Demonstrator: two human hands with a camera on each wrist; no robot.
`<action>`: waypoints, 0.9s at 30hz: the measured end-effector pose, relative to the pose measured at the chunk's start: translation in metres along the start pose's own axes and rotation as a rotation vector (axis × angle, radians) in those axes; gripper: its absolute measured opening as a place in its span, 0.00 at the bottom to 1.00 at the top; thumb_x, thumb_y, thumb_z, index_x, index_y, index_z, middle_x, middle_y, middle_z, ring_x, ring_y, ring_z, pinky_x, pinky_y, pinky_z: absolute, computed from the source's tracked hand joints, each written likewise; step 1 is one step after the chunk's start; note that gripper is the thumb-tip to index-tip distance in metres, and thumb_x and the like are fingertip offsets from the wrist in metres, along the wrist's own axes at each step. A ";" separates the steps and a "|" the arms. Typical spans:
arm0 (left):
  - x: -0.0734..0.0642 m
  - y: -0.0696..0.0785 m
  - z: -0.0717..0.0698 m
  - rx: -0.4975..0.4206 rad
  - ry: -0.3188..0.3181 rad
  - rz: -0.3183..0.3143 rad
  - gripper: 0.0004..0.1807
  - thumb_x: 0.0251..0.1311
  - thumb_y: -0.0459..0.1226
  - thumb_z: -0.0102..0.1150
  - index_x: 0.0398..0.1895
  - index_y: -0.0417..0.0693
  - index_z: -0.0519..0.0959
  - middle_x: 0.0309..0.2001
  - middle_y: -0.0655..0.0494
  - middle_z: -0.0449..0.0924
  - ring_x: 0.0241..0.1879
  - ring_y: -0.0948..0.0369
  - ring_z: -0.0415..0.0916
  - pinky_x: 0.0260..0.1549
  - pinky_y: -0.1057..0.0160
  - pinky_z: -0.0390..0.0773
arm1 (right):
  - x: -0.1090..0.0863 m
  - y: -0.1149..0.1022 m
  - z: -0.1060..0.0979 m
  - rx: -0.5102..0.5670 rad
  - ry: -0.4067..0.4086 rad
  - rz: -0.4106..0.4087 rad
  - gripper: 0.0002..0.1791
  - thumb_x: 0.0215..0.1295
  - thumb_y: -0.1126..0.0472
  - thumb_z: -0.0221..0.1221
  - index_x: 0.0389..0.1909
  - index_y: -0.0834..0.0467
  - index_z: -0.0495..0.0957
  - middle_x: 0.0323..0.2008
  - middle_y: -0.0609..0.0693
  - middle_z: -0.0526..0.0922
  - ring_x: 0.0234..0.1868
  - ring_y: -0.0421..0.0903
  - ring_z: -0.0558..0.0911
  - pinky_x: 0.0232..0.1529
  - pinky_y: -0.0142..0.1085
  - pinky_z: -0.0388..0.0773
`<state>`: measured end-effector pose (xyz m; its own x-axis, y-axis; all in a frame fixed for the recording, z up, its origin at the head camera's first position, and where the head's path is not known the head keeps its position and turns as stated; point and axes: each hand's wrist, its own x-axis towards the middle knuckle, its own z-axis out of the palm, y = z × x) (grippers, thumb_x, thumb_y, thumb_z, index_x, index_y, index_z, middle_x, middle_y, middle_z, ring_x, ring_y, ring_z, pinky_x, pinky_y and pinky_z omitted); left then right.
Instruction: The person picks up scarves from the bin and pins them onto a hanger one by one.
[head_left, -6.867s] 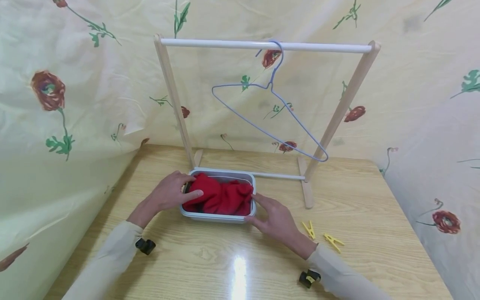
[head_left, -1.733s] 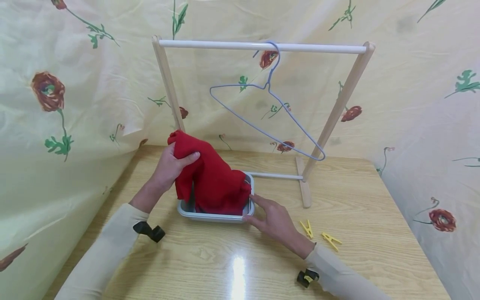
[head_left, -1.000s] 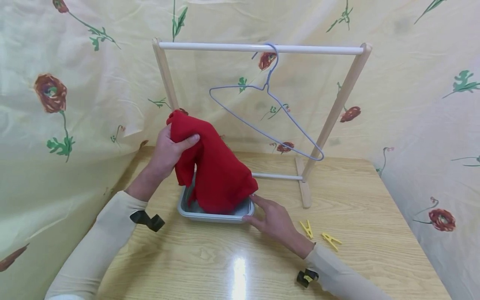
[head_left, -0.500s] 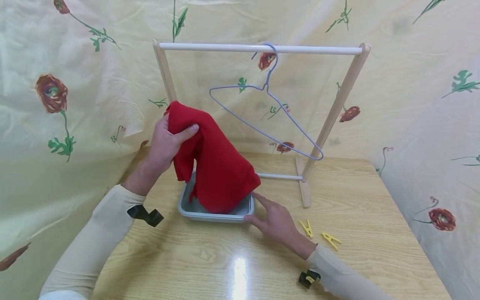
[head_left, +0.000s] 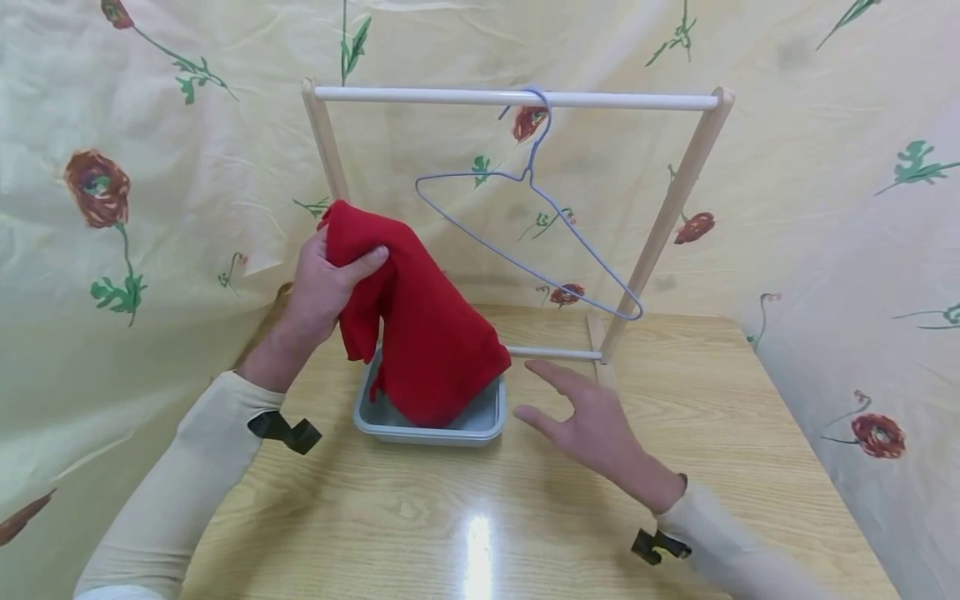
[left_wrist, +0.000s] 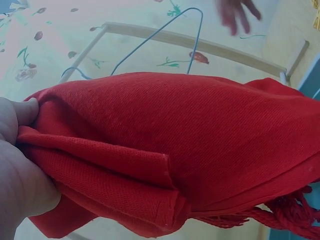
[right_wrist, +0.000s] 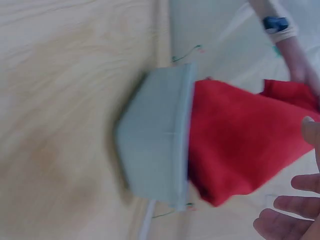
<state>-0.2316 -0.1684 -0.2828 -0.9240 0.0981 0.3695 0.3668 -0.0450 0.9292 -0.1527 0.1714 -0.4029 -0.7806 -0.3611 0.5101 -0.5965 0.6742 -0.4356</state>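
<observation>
My left hand (head_left: 318, 283) grips one end of a red scarf (head_left: 431, 333), thumb over the folded cloth. The scarf slants from that hand into a grey plastic tub (head_left: 427, 435), its lower end inside. Twisted red fringe (left_wrist: 295, 215) shows along its edge in the left wrist view. My right hand (head_left: 592, 425) is in the air to the right of the tub, fingers spread and holding nothing. In the right wrist view, the right hand's fingers (right_wrist: 295, 205) are apart from the scarf.
Behind the tub stands a rack with wooden side posts (head_left: 671, 208) and a white top bar (head_left: 435, 97). A blue wire hanger (head_left: 532, 158) hangs from the bar. Under everything is a wood-grain table (head_left: 375, 517), with flowered cloth (head_left: 810, 208) around it.
My left hand has taken hold of the scarf and lifted it up from the tub. My right hand has let go of the tub's rim and moved right, hiding two yellow clothespins.
</observation>
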 end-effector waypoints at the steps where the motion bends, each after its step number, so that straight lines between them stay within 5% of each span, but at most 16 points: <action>1: 0.000 0.000 -0.001 0.003 -0.001 0.002 0.21 0.65 0.31 0.65 0.58 0.51 0.73 0.56 0.53 0.77 0.55 0.52 0.76 0.45 0.63 0.83 | 0.003 -0.002 -0.005 0.003 0.018 -0.019 0.35 0.58 0.49 0.74 0.65 0.56 0.78 0.60 0.51 0.83 0.59 0.51 0.84 0.52 0.49 0.83; 15: -0.002 -0.003 -0.003 0.021 0.006 -0.030 0.22 0.65 0.32 0.66 0.59 0.52 0.72 0.56 0.53 0.76 0.55 0.52 0.75 0.45 0.63 0.83 | 0.062 -0.021 -0.080 0.109 0.192 -0.142 0.29 0.50 0.67 0.78 0.56 0.60 0.84 0.50 0.52 0.89 0.46 0.45 0.89 0.43 0.28 0.83; 21: -0.004 -0.003 -0.003 0.032 0.013 -0.036 0.22 0.65 0.32 0.66 0.59 0.53 0.71 0.56 0.54 0.76 0.56 0.53 0.74 0.44 0.64 0.83 | 0.088 -0.020 -0.108 0.130 0.213 -0.054 0.24 0.56 0.64 0.75 0.56 0.57 0.85 0.48 0.51 0.89 0.46 0.24 0.83 0.43 0.22 0.80; 27: -0.005 -0.003 -0.004 0.036 0.022 -0.040 0.22 0.65 0.32 0.66 0.59 0.52 0.72 0.57 0.54 0.76 0.56 0.53 0.74 0.45 0.64 0.83 | 0.108 -0.010 -0.122 0.103 0.227 0.084 0.21 0.62 0.53 0.72 0.55 0.55 0.86 0.49 0.53 0.89 0.40 0.24 0.82 0.40 0.20 0.78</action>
<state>-0.2291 -0.1726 -0.2876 -0.9402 0.0773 0.3318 0.3324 -0.0053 0.9431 -0.2085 0.2043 -0.2528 -0.7734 -0.1447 0.6171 -0.5560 0.6225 -0.5508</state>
